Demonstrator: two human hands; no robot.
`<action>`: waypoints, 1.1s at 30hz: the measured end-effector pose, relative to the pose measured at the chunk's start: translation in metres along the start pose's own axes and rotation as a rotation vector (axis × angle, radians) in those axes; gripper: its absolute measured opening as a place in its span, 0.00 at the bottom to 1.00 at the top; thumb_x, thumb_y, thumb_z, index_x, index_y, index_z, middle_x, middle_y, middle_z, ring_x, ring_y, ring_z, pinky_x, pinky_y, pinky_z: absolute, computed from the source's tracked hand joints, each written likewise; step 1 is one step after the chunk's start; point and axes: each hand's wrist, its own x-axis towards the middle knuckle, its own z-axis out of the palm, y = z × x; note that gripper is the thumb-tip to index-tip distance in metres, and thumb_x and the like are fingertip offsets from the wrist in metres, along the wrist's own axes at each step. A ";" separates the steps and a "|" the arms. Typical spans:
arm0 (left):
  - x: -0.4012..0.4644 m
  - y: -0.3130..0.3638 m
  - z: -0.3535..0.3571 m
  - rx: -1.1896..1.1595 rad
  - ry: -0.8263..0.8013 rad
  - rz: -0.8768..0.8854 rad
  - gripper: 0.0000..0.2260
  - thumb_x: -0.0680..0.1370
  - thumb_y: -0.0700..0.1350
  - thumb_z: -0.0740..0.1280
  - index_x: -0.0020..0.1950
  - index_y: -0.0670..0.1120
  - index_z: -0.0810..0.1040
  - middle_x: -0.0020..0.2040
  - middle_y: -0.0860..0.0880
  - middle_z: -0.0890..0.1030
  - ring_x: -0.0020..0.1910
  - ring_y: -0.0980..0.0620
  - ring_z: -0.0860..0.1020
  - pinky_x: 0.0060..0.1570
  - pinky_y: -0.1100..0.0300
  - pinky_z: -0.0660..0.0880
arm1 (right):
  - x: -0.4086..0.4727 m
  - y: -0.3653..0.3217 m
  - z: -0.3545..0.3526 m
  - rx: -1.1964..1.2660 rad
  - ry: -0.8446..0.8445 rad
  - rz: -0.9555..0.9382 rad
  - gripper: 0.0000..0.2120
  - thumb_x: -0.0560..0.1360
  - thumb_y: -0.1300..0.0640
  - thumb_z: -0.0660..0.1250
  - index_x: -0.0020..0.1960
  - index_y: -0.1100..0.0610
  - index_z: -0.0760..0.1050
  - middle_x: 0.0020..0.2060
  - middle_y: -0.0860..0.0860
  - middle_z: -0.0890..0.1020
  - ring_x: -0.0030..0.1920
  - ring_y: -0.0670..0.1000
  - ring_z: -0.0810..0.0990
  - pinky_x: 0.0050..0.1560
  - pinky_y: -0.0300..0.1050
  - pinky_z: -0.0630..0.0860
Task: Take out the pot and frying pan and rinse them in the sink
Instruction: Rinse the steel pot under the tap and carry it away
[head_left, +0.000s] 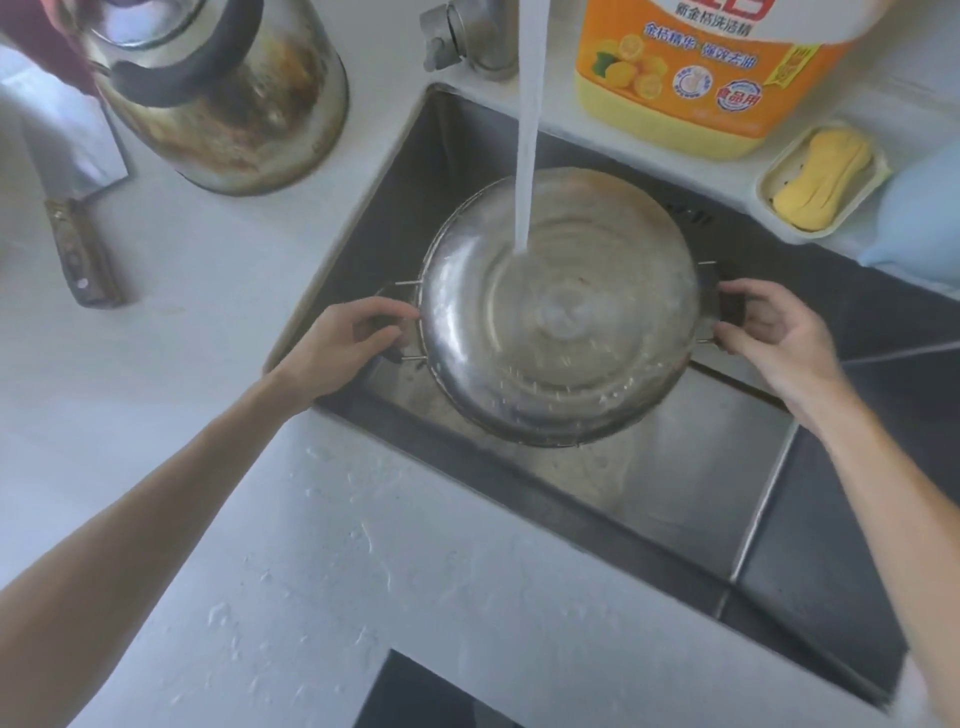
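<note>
A round steel pot with two dark side handles is held over the steel sink. A stream of water falls from the tap into it, and water swirls inside. My left hand grips the pot's left handle. My right hand grips its right handle. No frying pan is in view.
The tap base stands behind the sink. A stained kettle and a cleaver sit on the white counter at left. An orange detergent bottle and a yellow soap in a dish are at back right.
</note>
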 end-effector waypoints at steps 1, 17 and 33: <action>0.001 0.001 0.002 -0.001 -0.009 0.017 0.13 0.78 0.33 0.62 0.53 0.50 0.78 0.48 0.38 0.80 0.42 0.57 0.79 0.44 0.72 0.75 | -0.003 0.001 -0.001 -0.003 0.019 -0.009 0.21 0.71 0.67 0.70 0.49 0.40 0.77 0.39 0.39 0.82 0.39 0.39 0.78 0.47 0.31 0.75; 0.031 0.037 -0.023 0.052 0.087 0.040 0.15 0.79 0.37 0.63 0.66 0.44 0.73 0.30 0.58 0.81 0.26 0.60 0.75 0.34 0.70 0.75 | -0.035 0.051 0.039 0.205 -0.072 0.326 0.06 0.73 0.61 0.69 0.47 0.52 0.78 0.29 0.48 0.80 0.24 0.45 0.73 0.28 0.35 0.72; 0.032 -0.005 0.010 0.155 0.070 0.066 0.12 0.74 0.31 0.67 0.43 0.49 0.76 0.42 0.51 0.80 0.36 0.65 0.80 0.41 0.72 0.75 | -0.016 -0.023 -0.011 -0.064 0.088 -0.170 0.14 0.72 0.63 0.70 0.43 0.42 0.76 0.39 0.37 0.82 0.39 0.42 0.78 0.46 0.34 0.75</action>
